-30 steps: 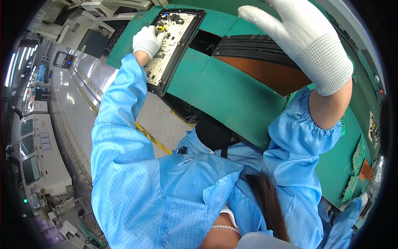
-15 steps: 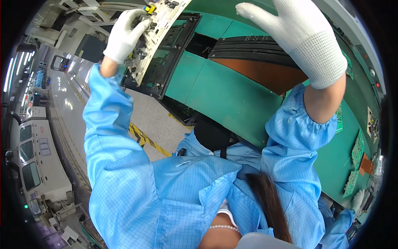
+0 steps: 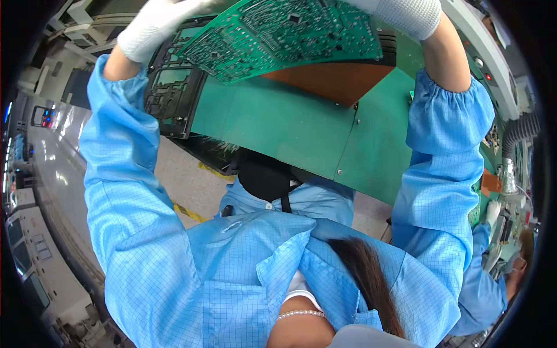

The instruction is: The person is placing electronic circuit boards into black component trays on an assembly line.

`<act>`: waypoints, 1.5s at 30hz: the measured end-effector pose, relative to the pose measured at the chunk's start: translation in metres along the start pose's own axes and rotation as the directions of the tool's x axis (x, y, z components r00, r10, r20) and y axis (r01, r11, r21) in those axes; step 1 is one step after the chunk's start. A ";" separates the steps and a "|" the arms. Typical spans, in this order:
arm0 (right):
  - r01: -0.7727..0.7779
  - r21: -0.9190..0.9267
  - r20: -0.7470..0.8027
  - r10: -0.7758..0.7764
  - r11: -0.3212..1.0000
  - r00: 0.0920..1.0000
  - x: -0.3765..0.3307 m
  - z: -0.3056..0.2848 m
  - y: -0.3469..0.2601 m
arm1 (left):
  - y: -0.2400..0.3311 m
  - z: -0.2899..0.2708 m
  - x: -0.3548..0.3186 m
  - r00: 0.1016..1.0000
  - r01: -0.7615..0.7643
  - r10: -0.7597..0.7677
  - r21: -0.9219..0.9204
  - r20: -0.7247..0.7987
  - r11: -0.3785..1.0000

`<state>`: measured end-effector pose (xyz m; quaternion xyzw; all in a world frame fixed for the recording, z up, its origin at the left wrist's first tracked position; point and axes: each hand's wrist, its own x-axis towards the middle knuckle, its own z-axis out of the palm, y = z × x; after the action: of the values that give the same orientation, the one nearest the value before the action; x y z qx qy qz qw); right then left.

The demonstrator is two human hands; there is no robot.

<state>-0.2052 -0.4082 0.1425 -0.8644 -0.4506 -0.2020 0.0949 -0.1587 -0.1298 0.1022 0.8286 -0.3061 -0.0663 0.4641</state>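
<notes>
I hold a green circuit board (image 3: 290,35) raised close under the camera, its solder side facing me. My left hand (image 3: 154,26), in a white glove, grips the board's left edge. My right hand (image 3: 406,14), also gloved, grips its right edge at the top of the view. Below the board lies an empty black carrier frame (image 3: 171,95) on the green workbench (image 3: 284,127). Both my arms are in blue smock sleeves.
A brown panel (image 3: 342,78) sits on the bench under the board. Another person in a blue smock (image 3: 484,284) works at the right edge. Grey machines (image 3: 26,255) line the aisle on the left, with yellow floor tape (image 3: 188,211).
My left hand lifted the circuit board out of the black frame and swung it up and right. My right hand came onto its right edge, and the board now faces solder side up.
</notes>
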 end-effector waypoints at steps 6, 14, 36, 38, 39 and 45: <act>-0.110 -0.156 -0.030 0.106 0.982 0.994 0.002 -0.013 0.002 | -0.027 -0.018 -0.028 0.992 -0.062 0.051 -0.085 -0.119 0.994; -0.216 -0.154 0.001 0.219 0.964 0.976 0.025 0.001 0.031 | -0.048 -0.010 -0.069 0.997 -0.003 -0.003 -0.071 -0.079 0.998; -0.411 -0.156 0.052 0.423 0.898 0.905 0.025 0.003 0.037 | -0.082 0.117 -0.113 0.961 0.275 -0.223 -0.484 0.162 0.831; -0.412 -0.162 0.044 0.423 0.897 0.905 0.023 0.003 0.038 | -0.083 0.120 -0.113 0.963 0.269 -0.226 -0.500 0.147 0.823; -0.398 -0.169 0.044 0.410 0.902 0.911 0.023 0.003 0.037 | -0.084 0.119 -0.114 0.962 0.273 -0.237 -0.519 0.136 0.810; -0.286 -0.013 0.065 0.287 0.958 0.956 0.019 0.013 0.048 | -0.088 0.126 -0.115 0.968 0.250 -0.229 -0.529 0.106 0.811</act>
<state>-0.1529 -0.4169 0.1401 -0.9269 -0.3232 -0.1583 0.1069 -0.2617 -0.1221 -0.0594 0.6954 -0.1771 -0.2228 0.6599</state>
